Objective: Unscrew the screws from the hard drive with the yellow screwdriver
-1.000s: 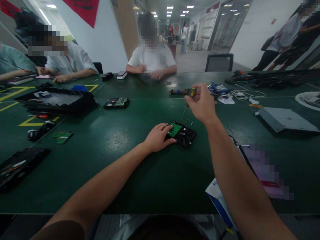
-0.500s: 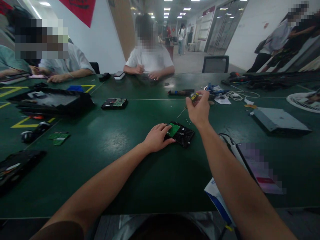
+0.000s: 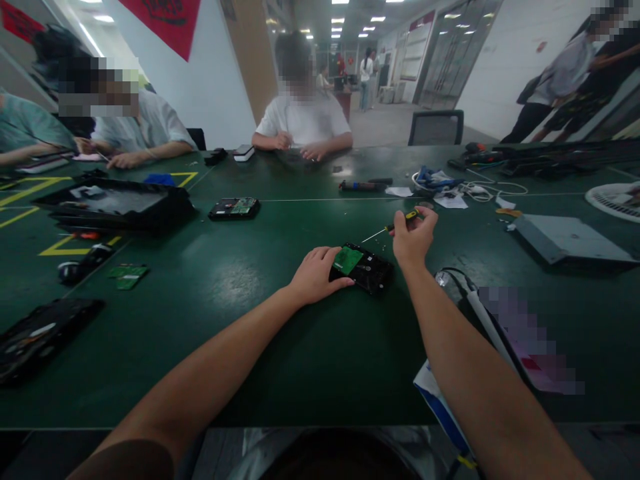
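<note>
A black hard drive (image 3: 373, 272) with a green circuit board (image 3: 349, 260) on its upper face lies on the green table (image 3: 300, 353). My left hand (image 3: 320, 273) grips it from the left, thumb along the near side and fingers over the board's edge. A yellow-and-black screwdriver (image 3: 411, 216) is held in my right hand (image 3: 414, 240), just right of the drive. Its thin shaft slants down to the left, and the tip is near the drive's far edge; whether it touches I cannot tell. Several tiny screws (image 3: 381, 244) lie behind the drive.
Another drive (image 3: 234, 208) lies farther back, left of a large black tray (image 3: 120, 207) no nearer than mid-table. A loose green board (image 3: 129, 275) sits at left, a grey metal box (image 3: 575, 239) at right. Cables (image 3: 483, 190) spread behind it. A person (image 3: 303, 120) sits opposite.
My right hand has come down and slightly right with the screwdriver, whose handle now lies flatter. My left hand stays on the hard drive. The whole view has shifted a little.
</note>
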Available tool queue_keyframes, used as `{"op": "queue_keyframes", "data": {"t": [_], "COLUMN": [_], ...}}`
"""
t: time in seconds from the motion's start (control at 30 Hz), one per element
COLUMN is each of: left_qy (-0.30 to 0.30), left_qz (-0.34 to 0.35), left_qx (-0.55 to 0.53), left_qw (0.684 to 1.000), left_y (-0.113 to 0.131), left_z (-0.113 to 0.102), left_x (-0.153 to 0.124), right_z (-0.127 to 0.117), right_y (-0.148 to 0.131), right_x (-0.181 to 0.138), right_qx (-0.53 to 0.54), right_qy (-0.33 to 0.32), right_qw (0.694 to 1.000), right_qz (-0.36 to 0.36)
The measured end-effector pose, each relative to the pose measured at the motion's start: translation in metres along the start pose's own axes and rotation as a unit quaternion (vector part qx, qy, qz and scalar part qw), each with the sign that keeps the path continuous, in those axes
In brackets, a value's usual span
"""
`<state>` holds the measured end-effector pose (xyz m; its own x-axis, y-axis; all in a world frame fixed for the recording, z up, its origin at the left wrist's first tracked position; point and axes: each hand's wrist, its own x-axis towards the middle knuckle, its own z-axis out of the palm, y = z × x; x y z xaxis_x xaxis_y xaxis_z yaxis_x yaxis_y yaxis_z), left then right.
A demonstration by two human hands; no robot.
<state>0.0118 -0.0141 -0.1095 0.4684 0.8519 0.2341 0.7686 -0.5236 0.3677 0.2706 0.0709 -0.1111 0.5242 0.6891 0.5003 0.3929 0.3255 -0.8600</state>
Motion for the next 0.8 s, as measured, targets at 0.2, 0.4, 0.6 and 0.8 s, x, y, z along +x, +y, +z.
{"op": "queue_keyframes", "data": {"t": [0.2, 0.4, 0.6, 0.8], "left_qy": [0.026, 0.029, 0.026, 0.025], "left_qz": [0.014, 0.083, 0.104, 0.103], "left_qx": [-0.016, 0.011, 0.006, -0.010], "left_qw": [0.999, 0.996, 0.994, 0.994], "left_y": [-0.002, -0.006, -0.006, -0.007], "left_z": [0.002, 0.005, 0.005, 0.007], "left_x": [-0.002, -0.001, 0.000, 0.001], "right_z": [-0.009, -0.009, -0.006, 0.007], "right_y": [-0.010, -0.016, -0.028, -0.047], "right_x": [-0.004, -0.008, -0.005, 0.036], "right_qx": [-0.045, -0.031, -0.021, -0.012], "right_qy": [-0.029, -0.073, -0.087, -0.089], "right_qw": [0.998, 0.997, 0.995, 0.988], "right_qz": [-0.018, -0.007, -0.034, -0.128]}}
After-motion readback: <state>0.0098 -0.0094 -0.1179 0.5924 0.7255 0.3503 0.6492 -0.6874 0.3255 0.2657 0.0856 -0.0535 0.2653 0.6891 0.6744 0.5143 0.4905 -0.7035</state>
